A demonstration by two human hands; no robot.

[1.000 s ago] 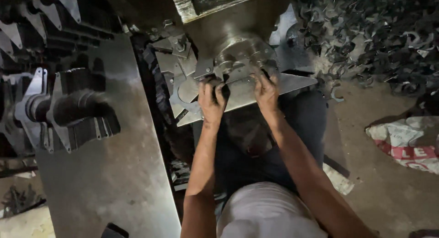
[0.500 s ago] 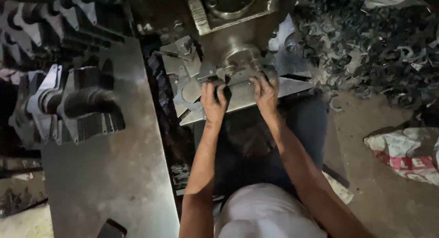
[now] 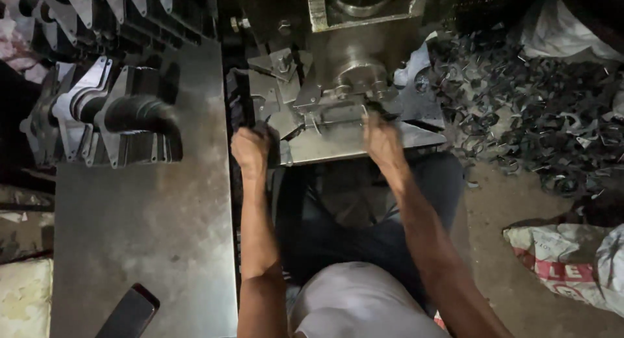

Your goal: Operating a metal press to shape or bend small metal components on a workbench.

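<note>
Since a second ago, the left hand (image 3: 250, 149) has slid away from the middle of the press bed to its near left edge, while the right hand (image 3: 382, 138) has stayed at the front of the die.

Nearest the camera, the two forearms reach forward over the person's lap. The left hand is clenched around a dark flat metal piece (image 3: 272, 143) at the left rim of the press plate (image 3: 338, 146); what exactly it grips is partly hidden by the fist. The right hand lies further in and to the right, fingers curled at the front of the die block (image 3: 338, 110), touching it; I cannot tell whether it holds a part there.

So the die sits straight ahead, between the hands, its long axis running left to right, with the right hand nearer to it.

Further left, on the steel counter (image 3: 149, 214), stands a stack of stamped brackets (image 3: 110, 117). Far right, a heap of scrap offcuts (image 3: 539, 104) covers the floor.
</note>
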